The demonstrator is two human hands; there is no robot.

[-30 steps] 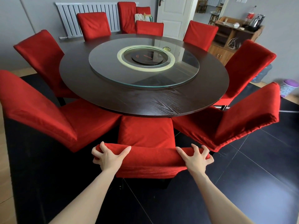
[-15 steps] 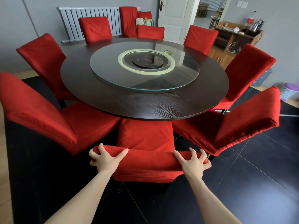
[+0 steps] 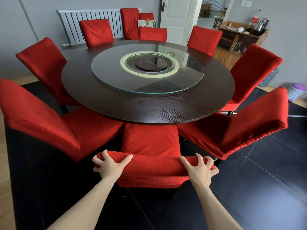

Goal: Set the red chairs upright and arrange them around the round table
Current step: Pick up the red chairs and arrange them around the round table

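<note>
A red-covered chair (image 3: pixel 150 141) stands upright right in front of me, its seat partly under the dark round table (image 3: pixel 116 107). My left hand (image 3: pixel 108 166) grips the left end of its backrest top, thumb stretched along the front. My right hand (image 3: pixel 199 170) grips the right end the same way. Several other red chairs stand upright around the table, among them one at my near left (image 3: pixel 49 125) and one at my near right (image 3: pixel 240 130).
A glass turntable (image 3: pixel 187 80) lies on the table. A white radiator (image 3: pixel 74 24) and extra red chairs (image 3: pixel 129 22) line the back wall. A wooden sideboard (image 3: pixel 232 45) with a kettle stands at the right beside an open door (image 3: pixel 177 15). Black floor tiles (image 3: pixel 257 188) spread around me.
The chair has slid a little further in under the table with both hands on its backrest. My view has risen slightly and moved closer.
</note>
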